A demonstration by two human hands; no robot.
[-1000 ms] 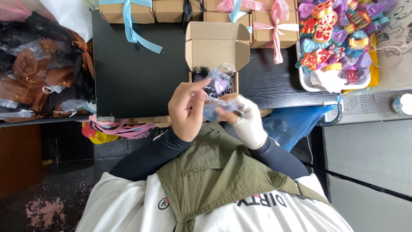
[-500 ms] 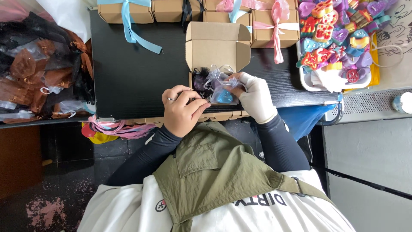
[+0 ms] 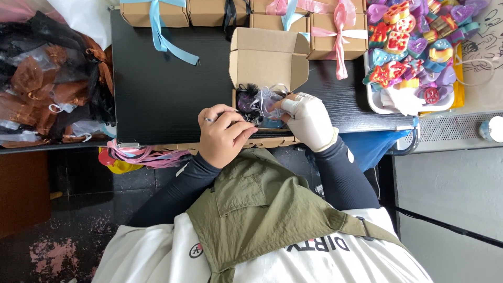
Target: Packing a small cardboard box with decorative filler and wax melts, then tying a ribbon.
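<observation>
Open cardboard box (image 3: 268, 55): plain brown corrugated board, matte, lid flaps raised, standing on a black desk (image 3: 157, 94) with a smooth dark top. At the box's 6 o'clock side lies a small organza pouch (image 3: 257, 102), sheer and crinkled, dark purple-black with pale translucent folds and a patch of blue beneath.

Left hand (image 3: 224, 133): bare, a ring on one finger, fingers curled narrow and laid flat, fingertips touching the pouch from its 8 o'clock side. Whether it pinches the fabric cannot be told.

Right hand (image 3: 309, 120): in a thin white glove with a taped finger, fingers bent and closed on the pouch's edge at its 3 o'clock side. The pouch sits between the two hands, just above both.

At the desk's 12 o'clock edge, a row of closed cardboard boxes (image 3: 335, 36) tied with satin ribbons in light blue, black and pink. At 2 o'clock, a white tray (image 3: 377, 102) heaped with glossy moulded shapes, hearts and stars in red, purple and blue. At 9 o'clock, a pile of brown and black sheer bags (image 3: 47, 89).
</observation>
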